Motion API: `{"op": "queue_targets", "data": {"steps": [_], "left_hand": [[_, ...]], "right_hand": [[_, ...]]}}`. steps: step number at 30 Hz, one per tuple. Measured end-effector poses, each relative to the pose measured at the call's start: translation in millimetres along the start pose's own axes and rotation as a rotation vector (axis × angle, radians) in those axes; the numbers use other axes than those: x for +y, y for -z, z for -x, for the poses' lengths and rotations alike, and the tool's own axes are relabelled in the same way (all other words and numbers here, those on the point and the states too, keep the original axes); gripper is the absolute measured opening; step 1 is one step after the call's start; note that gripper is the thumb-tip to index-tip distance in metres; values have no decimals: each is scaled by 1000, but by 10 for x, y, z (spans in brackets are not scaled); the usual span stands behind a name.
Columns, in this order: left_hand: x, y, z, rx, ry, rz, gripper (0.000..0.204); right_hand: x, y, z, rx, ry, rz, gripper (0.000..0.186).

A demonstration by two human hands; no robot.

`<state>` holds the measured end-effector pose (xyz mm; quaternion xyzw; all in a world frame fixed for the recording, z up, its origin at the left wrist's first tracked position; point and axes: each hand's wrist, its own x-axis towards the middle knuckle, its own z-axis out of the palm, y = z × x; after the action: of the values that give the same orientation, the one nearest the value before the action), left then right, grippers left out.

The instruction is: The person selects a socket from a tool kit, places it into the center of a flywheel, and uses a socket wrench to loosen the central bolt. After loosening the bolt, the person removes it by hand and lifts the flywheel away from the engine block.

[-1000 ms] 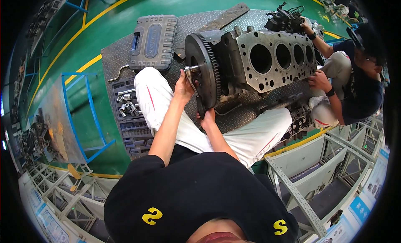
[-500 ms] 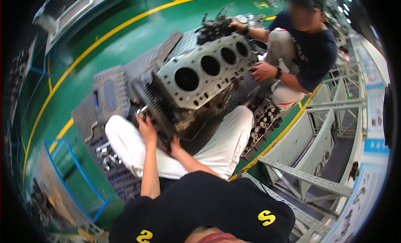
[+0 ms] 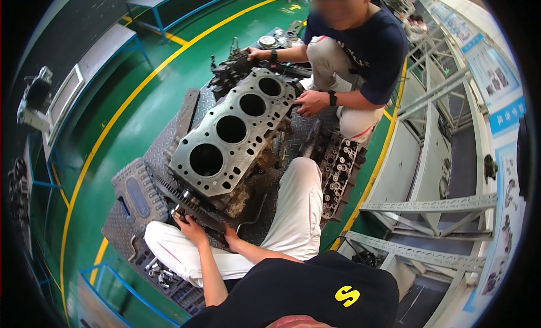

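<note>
A grey engine block [image 3: 222, 147] with a row of round cylinder bores lies tilted on the floor plate in front of me. At its near end stands a dark toothed flywheel [image 3: 197, 208]. My left hand [image 3: 191, 230] is closed at the flywheel's near face, its fingertips around a shiny cylindrical metal part [image 3: 178, 212]. At the flywheel's lower right edge my right hand [image 3: 231, 238] is closed on the rim, its fingers partly hidden. Across from me a crouching co-worker has one hand [image 3: 310, 103] at the block's far end and the other on a dark mechanical assembly [image 3: 232, 66].
Left of the flywheel lies a grey tool case lid [image 3: 135, 191], with loose sockets [image 3: 163, 274] in its tray nearer me. A cylinder head [image 3: 341, 178] lies right of my knee. A bent rod [image 3: 253, 215] rests on the checkered plate. Metal racks [image 3: 428, 204] line the right side.
My view has turned, so the block and co-worker appear farther left and the block looks steeper. Both my hands stay at the flywheel; the co-worker's hands stay on the assembly and the block.
</note>
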<state>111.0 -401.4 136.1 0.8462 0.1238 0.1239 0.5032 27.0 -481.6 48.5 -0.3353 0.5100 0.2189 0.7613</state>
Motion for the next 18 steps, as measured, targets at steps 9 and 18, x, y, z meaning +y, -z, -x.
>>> {"op": "queue_targets", "data": {"steps": [9,18], "left_hand": [[-293,-14,-33,-26,-109,-26,61],[-449,146,-159,-166,-52,-43,43]], "right_hand": [[-6233,2376,581,-49,-932,-1597,48],[-6353,2751,-263,125,-1192,-2019,17]]}}
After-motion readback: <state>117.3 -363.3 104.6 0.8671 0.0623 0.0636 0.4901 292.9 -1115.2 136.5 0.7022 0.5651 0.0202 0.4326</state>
